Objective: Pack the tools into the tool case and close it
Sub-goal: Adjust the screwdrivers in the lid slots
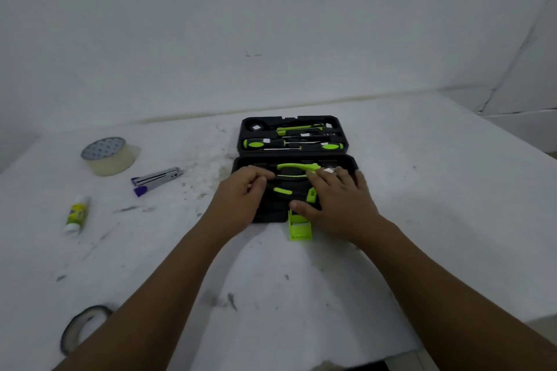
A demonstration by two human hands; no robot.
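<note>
Tool case [244, 137] lies open at the middle of the white table [422, 190], with green-handled screwdrivers [256, 144] seated in its far half. Both hands are on the near half, around the green-and-black pliers [297, 166]. On that half's right side the right hand [337, 199] lies flat, fingers spread, gripping nothing. The left hand [241, 196] rests with bent fingers on the tray; whether it holds anything I cannot tell. To the left lie a tape roll [108, 155], a stapler [156, 181] and a glue stick [77, 214].
</note>
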